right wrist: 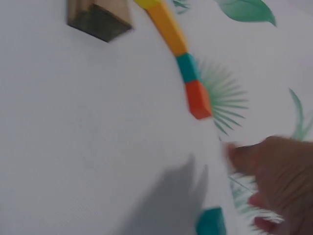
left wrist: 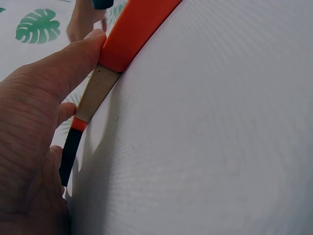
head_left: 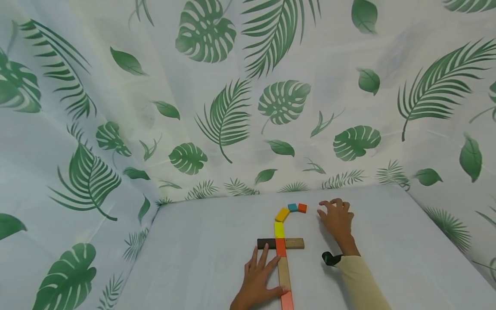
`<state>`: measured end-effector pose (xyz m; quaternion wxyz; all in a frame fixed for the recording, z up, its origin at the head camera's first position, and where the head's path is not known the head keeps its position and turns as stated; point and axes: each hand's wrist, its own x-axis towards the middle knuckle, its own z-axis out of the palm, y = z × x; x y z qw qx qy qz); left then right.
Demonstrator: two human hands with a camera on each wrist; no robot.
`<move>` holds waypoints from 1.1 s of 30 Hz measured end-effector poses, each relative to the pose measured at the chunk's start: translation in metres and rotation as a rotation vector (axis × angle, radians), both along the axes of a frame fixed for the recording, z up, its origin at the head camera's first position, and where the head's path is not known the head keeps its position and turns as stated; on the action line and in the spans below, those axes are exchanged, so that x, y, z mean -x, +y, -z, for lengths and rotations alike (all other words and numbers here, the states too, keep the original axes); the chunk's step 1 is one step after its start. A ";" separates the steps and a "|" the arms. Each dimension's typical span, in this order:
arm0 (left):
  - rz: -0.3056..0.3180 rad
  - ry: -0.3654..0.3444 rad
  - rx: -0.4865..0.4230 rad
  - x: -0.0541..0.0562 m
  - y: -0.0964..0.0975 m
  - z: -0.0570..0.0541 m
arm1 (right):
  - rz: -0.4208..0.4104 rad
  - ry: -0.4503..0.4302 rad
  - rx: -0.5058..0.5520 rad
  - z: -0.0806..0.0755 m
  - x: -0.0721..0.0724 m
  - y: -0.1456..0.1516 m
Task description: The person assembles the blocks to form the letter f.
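My left hand [head_left: 258, 280] lies spread along a row of blocks, its fingers reaching the black block [head_left: 266, 243] and the orange-red block [head_left: 280, 247]. The thumb touches near the joint of the wooden block [head_left: 284, 274] and the coral block [head_left: 287, 300]. To the right of the curved row's end hovers my right hand [head_left: 338, 218], fingers spread and loosely bent. That end has a blue block [head_left: 292, 207] and a red block [head_left: 302, 208]. In the right wrist view, a teal block [right wrist: 211, 223] shows beneath this hand, apart from the visible fingertip; the head view hides it.
A yellow block [head_left: 279, 230] and an orange block [head_left: 282, 214] join the straight row to the curve. One brown wooden block [head_left: 295, 243] forms the right arm of the cross. Leaf-patterned cloth [head_left: 240, 181] rises behind the white table surface [head_left: 201, 241].
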<state>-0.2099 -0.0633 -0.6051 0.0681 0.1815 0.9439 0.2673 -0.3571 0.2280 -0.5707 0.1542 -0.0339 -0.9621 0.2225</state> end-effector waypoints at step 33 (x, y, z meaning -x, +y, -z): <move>0.002 0.034 0.024 0.001 -0.001 0.004 | -0.118 -0.122 0.257 0.021 0.009 0.002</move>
